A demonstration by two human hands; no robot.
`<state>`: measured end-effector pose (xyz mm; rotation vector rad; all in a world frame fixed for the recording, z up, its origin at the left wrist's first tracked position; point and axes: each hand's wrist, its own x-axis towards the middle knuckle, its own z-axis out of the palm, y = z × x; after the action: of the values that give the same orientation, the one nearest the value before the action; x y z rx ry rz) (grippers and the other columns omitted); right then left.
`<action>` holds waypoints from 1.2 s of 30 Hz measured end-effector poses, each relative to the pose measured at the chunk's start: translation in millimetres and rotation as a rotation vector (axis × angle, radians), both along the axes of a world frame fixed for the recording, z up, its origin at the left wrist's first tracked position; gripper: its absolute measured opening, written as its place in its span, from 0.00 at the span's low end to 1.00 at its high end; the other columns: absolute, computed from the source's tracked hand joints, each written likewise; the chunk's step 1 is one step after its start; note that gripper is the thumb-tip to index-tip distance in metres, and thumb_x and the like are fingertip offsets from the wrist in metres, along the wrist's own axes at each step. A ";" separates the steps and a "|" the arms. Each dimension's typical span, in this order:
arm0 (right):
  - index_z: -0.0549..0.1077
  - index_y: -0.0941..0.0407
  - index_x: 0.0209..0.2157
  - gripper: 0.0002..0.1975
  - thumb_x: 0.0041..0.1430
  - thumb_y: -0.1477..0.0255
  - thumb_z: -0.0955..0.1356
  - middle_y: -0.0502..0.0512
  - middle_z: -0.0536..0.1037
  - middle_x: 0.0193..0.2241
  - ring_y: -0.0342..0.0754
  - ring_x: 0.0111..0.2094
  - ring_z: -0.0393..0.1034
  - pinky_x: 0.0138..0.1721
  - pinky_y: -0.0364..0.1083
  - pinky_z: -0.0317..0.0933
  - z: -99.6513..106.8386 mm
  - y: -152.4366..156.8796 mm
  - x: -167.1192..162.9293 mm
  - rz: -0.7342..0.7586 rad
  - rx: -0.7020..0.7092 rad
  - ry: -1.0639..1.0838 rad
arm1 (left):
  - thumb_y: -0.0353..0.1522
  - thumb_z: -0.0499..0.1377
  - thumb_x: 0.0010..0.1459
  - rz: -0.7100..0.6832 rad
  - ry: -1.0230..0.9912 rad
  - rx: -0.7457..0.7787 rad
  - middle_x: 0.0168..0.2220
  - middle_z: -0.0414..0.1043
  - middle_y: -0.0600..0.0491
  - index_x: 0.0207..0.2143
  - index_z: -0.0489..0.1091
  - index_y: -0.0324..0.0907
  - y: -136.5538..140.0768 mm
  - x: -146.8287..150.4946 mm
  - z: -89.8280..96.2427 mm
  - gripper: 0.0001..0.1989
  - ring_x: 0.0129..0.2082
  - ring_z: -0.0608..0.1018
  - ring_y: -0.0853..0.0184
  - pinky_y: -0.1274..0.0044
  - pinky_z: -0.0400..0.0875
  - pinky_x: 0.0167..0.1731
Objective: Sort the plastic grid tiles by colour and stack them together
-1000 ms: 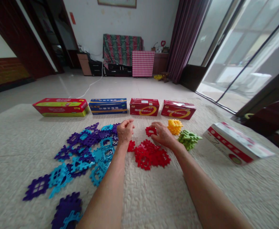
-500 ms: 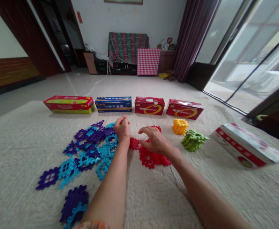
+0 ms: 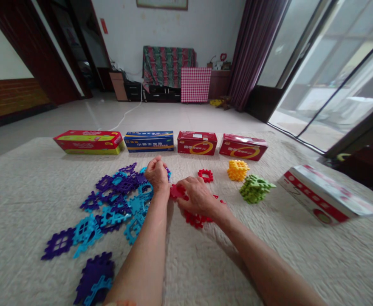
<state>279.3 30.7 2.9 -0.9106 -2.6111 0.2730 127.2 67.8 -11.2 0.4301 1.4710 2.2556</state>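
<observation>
My left hand (image 3: 157, 174) is curled closed above the right edge of the loose blue and purple toothed building pieces (image 3: 138, 204). Whatever its fingers may hold is hidden from view. Just to its right, my right hand (image 3: 196, 194) has thumb and fingers closed around the edge of a flat red toothed building piece (image 3: 175, 191). More red pieces (image 3: 196, 220) lie under and beside the right palm, partly covered by it. Beyond that hand, an open red frame piece (image 3: 205, 175) rests flat on the cloth.
To the right stand a yellow stack of pieces (image 3: 238, 170) and a green stack (image 3: 255, 188). Along the back are a red-yellow box (image 3: 91, 142), a blue box (image 3: 149, 141) and two red boxes (image 3: 196, 143). A white-red box (image 3: 323, 193) sits at far right.
My right hand has come down and left, its fingers closing from apart onto the red piece. The red frame piece behind it now shows fully. The whole view has shifted slightly.
</observation>
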 end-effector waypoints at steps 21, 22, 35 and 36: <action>0.66 0.62 0.53 0.29 0.46 0.76 0.65 0.68 0.68 0.55 0.58 0.54 0.66 0.53 0.53 0.61 -30.4 70.8 62.5 -0.228 0.007 0.194 | 0.31 0.54 0.44 -0.195 0.191 -0.152 0.18 0.66 0.60 0.34 0.74 0.39 -0.4 16.3 -6.4 0.14 0.14 0.62 0.75 0.81 0.55 0.16; 0.65 0.62 0.54 0.29 0.46 0.76 0.65 0.68 0.68 0.54 0.58 0.54 0.66 0.53 0.53 0.61 -31.3 70.8 63.1 -0.229 0.003 0.192 | 0.31 0.54 0.45 -0.260 0.275 -0.183 0.19 0.68 0.59 0.34 0.75 0.39 -1.1 19.2 -8.0 0.14 0.15 0.64 0.74 0.81 0.58 0.18; 0.75 0.57 0.31 0.05 0.52 0.74 0.66 0.51 0.76 0.27 0.43 0.28 0.67 0.31 0.42 0.58 23.0 49.7 68.3 -0.202 -0.245 -0.019 | 0.25 0.53 0.55 -0.583 0.863 -0.446 0.32 0.80 0.51 0.41 0.78 0.42 -5.7 33.9 -22.0 0.17 0.29 0.79 0.67 0.78 0.72 0.34; 0.75 0.56 0.30 0.05 0.52 0.74 0.66 0.50 0.76 0.25 0.42 0.26 0.66 0.29 0.41 0.56 26.7 45.7 67.6 -0.192 -0.272 -0.071 | 0.25 0.53 0.55 -0.586 0.886 -0.459 0.32 0.80 0.51 0.41 0.78 0.42 -6.1 33.9 -21.9 0.17 0.30 0.79 0.67 0.78 0.72 0.35</action>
<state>346.9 76.3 29.7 -1.2745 -2.5658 0.5629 161.1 61.7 -33.2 1.5848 1.8389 1.2291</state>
